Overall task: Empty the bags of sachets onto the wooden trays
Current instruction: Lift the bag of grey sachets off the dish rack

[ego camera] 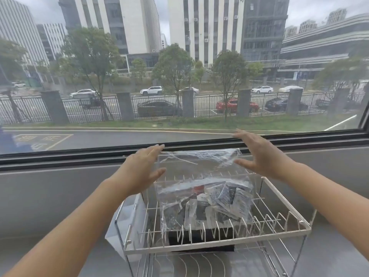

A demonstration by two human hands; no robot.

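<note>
Clear plastic bag (203,188) is standing upright on the top tier of a wire dish rack (279,198) at a window sill (60,188). Sachets (211,206) are sitting in its lower half as a loose pile; the upper half is empty film, crinkled, with the top edge folded toward the window (179,66).

Left hand (141,168) is flanking the bag's upper left edge, fingers straight and spread, thumb out. It's holding nothing; I can't tell if the fingertips are actually touching the film. Right hand (257,154) is mirroring it at the upper right corner, also flat and relaxed, thumb pointing in at the film, gripping nothing.

Handling read:
- Bag: thin, limp, slick film. It's giving no structure and likely slumping if let go. Weight is all at the bottom.
- Sachets: small, flat, light, probably sliding freely against each other. Not fragile-looking.
- Rack tines are poking up around the base, so film could be snagging there on a lift.

Where to grab, my call: pinch the 2 top corners to lift it clear, then shift 1 hand to a bottom corner to invert. A flat-palm squeeze on the empty upper film is probably just going to slip.

No wooden trays in view. A dark object (199,236) is sitting under the top tier, and a white panel (127,220) is on the rack's left side. I can't identify either.
</note>
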